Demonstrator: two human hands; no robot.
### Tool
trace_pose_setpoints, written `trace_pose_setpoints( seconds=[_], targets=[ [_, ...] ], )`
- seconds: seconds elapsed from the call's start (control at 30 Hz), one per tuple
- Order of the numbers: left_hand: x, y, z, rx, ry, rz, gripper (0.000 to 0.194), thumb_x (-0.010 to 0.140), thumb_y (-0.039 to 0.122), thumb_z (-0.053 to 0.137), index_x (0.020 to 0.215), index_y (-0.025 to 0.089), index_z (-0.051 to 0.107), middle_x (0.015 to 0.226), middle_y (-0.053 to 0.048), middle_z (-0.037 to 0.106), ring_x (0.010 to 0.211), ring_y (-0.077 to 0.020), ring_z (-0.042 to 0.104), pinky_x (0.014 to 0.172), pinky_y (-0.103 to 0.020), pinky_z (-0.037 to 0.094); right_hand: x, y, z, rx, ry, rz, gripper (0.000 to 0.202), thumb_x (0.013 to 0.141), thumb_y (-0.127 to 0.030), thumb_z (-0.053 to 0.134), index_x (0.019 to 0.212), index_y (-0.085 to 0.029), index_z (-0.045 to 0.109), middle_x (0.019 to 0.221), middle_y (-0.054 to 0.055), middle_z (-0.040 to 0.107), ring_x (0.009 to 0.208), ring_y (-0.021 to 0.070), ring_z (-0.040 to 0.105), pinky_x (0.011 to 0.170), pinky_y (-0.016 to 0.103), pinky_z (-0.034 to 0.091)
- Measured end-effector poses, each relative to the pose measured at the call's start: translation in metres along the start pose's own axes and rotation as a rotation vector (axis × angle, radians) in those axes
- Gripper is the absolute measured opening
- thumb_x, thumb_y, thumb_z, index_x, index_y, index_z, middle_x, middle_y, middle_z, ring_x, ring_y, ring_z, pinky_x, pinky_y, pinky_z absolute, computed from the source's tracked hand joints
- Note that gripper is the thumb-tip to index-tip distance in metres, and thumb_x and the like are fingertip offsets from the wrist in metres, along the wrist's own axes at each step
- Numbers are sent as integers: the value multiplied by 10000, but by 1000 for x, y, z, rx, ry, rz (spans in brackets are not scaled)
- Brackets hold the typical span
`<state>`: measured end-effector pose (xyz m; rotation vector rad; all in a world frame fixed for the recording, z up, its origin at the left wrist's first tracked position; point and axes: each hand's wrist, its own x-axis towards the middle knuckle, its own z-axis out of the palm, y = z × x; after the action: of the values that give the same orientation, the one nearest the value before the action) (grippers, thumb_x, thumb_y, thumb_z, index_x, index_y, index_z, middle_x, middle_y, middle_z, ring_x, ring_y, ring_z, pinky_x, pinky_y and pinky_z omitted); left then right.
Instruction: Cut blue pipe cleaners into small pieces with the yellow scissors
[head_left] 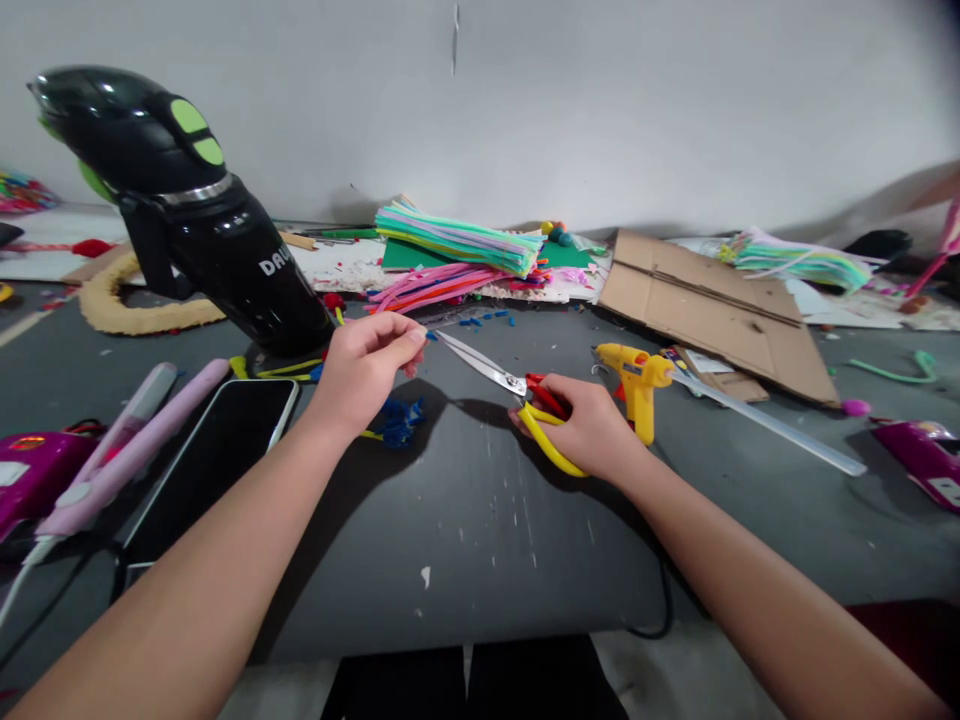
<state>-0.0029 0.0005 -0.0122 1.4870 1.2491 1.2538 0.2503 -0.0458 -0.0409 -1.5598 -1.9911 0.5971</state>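
My right hand (pixel 581 425) is closed round the red and yellow handles of a pair of scissors (pixel 480 365). Their blades point left and up, and their tips reach the fingertips of my left hand (pixel 379 365). Thumb and forefinger there pinch a small blue piece of pipe cleaner (pixel 432 336), mostly hidden by the fingers. Just beyond the blades, several short blue snippets (pixel 487 319) lie scattered on the grey table (pixel 465 540). Partly behind my left wrist sits a cluster of blue fuzzy pieces (pixel 403 422) with yellow stems.
A black bottle (pixel 232 250) leans at the left, near a phone (pixel 214 465) and a pink hair straightener (pixel 142 440). Right of the scissors is a yellow glue gun (pixel 636 380) with a long glue stick. Pipe cleaner bundles (pixel 457 238) and cardboard (pixel 705 310) lie along the wall.
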Motion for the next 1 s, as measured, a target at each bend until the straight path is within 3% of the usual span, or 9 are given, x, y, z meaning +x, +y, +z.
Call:
trace_pose_setpoints(
  seconds=[0.53, 1.0],
  targets=[
    [-2, 3, 1, 56, 14, 19, 109, 774, 280, 645, 713, 189, 651, 606, -10, 577, 561, -129, 531, 540, -254, 445, 1, 0, -2, -8, -37, -15, 193, 739, -273, 607, 679, -203, 437, 609, -41, 452, 599, 107, 336, 555, 252, 270],
    [-3, 3, 2, 85, 17, 22, 108, 775, 286, 651, 726, 190, 656, 623, -16, 597, 568, -134, 546, 556, -259, 470, 2, 2, -1, -21, -48, -29, 221, 724, -230, 605, 662, -206, 394, 609, -50, 398, 605, 105, 300, 554, 255, 257]
  ],
)
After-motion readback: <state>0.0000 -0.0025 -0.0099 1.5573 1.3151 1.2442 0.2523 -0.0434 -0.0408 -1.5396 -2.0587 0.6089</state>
